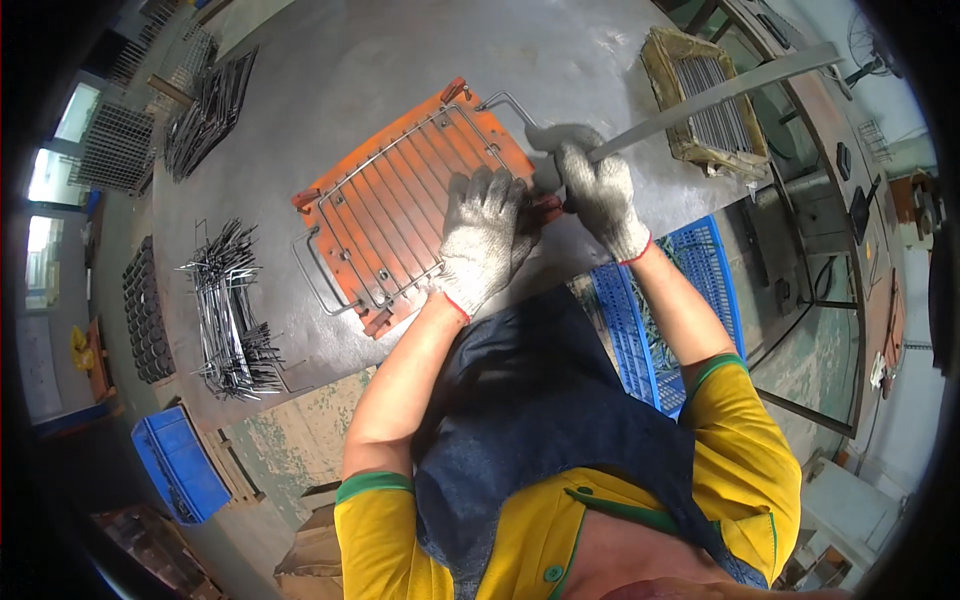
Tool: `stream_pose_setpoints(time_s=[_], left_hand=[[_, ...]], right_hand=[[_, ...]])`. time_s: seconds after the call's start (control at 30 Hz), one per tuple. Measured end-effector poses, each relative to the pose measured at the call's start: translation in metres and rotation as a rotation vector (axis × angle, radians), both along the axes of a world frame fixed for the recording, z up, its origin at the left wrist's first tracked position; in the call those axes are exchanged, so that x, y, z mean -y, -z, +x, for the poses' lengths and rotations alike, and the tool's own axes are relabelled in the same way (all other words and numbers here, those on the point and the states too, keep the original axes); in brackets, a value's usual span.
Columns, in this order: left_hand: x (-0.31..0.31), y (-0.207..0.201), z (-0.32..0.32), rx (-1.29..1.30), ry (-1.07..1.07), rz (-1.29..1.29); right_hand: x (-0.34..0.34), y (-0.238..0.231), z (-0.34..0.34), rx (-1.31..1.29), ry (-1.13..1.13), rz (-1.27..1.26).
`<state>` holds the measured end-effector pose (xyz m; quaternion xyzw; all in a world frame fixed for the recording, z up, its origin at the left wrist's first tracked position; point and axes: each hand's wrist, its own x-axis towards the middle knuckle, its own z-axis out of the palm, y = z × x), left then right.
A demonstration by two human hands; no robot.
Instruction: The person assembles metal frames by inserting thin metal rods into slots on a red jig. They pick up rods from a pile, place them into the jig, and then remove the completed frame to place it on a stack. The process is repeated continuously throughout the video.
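Observation:
An orange plate jig [420, 170] lies tilted on the metal table, with red corner blocks. On it rests a wire rack [385, 205] of parallel rods, with wire loop handles at both ends. My left hand [478, 235], in a white glove with grey fingers, lies with fingers stretched over the rack's near right part. In a matching glove, my right hand [600, 195] is closed round a long flat metal bar [725, 97] beside the jig's right corner. The bar slants up to the right. Dark, blurred shapes near my right fingers cannot be made out.
Bundled bent wire parts [232, 310] lie on the table's left, with dark wire grids [208, 110] farther back. At right stands a worn frame box [685, 140] of metal rods. Blue crates [715, 285] [180, 465] stand below the table edge.

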<state>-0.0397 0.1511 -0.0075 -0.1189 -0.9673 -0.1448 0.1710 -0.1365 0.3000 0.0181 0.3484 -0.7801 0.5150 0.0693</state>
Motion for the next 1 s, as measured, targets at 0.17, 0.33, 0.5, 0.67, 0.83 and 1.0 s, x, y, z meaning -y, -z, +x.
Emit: stream_pose_setpoints(time_s=[0.17,0.33,0.5,0.67,0.83,1.0], left_hand=[[0.005,0.0,-0.011,0.049,0.001,0.042],[0.003,-0.002,-0.015,0.041,-0.005,0.035],[0.004,-0.003,-0.017,0.088,-0.027,0.065],[0.004,-0.004,-0.019,0.044,-0.033,0.104],[0.002,-0.01,-0.021,0.112,-0.092,0.126],[0.007,0.004,-0.02,0.015,-0.012,0.103]], right_hand=[[0.043,-0.026,-0.029,0.236,-0.067,-0.103],[0.068,-0.016,-0.043,0.237,-0.072,-0.193],[0.069,-0.012,-0.036,0.586,0.027,-0.142],[0.071,-0.015,-0.034,0.579,0.041,-0.148],[0.081,-0.018,-0.043,0.32,-0.027,0.043],[0.104,-0.038,-0.058,0.205,-0.056,-0.132]])
